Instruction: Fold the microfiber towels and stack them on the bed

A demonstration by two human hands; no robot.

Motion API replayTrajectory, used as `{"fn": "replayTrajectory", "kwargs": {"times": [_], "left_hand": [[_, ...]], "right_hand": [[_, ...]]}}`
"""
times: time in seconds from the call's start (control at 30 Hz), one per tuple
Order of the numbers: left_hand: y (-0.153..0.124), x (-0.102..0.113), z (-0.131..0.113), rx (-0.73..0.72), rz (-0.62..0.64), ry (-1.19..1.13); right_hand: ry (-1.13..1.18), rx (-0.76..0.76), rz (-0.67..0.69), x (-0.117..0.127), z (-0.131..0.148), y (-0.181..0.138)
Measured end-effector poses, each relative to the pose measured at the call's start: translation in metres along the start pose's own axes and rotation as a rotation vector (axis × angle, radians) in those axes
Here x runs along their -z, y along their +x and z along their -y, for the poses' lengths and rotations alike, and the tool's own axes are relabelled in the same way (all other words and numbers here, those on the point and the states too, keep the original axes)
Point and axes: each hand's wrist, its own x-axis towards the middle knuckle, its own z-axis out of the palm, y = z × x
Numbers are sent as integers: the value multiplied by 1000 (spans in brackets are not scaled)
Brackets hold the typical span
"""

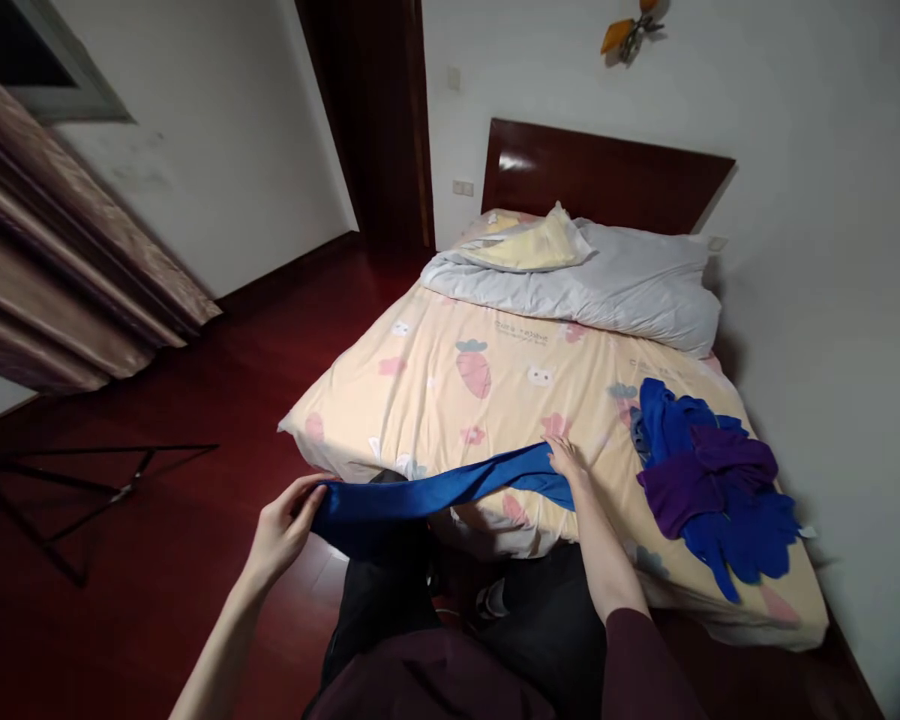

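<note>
Left hand (285,522): my thumb and fingers pinch one end of the blue cloth (435,497); fingertips behind it are hidden.
Right hand (567,460): at the other end; I cannot tell whether it grips or only presses.
Blue cloth: stretched from above my leg onto the bed (390,400).
Clothes pile (709,480): blue and purple; folds obscure separate pieces.
Stand (64,490): cut off at left.

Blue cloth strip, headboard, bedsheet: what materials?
Blue cloth strip: fabric, mostly matte; it sags and folds softly. Fibre can't be told.
Headboard: probably wood or veneer, glossy finish; dark reddish-brown, with a bright reflection near its upper left.
Bedsheet: printed fabric, matte, perhaps cotton or a blend; fine wrinkles and a draped edge.
</note>
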Motion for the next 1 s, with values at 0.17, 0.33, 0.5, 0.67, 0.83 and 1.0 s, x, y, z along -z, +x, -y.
{"fn": "replayTrajectory", "kwargs": {"times": [0.17,0.33,0.5,0.67,0.83,1.0], "left_hand": [[13,2,-8,-29,-16,-26],[61,15,-9,-93,15,-17],[157,24,-42,-198,-35,9],[232,10,-88,-172,-14,-35],[249,-1,-100,-99,47,-236],[228,15,-78,-64,114,-341]], "right_hand": [[-25,-24,-25,9,12,-13],[88,36,-146,57,-2,-30],[186,40,-332,150,-42,-64],[181,10,-646,229,-59,-127],[346,-25,-574,261,-55,-183],[706,-69,-486,269,-49,-223]]}}
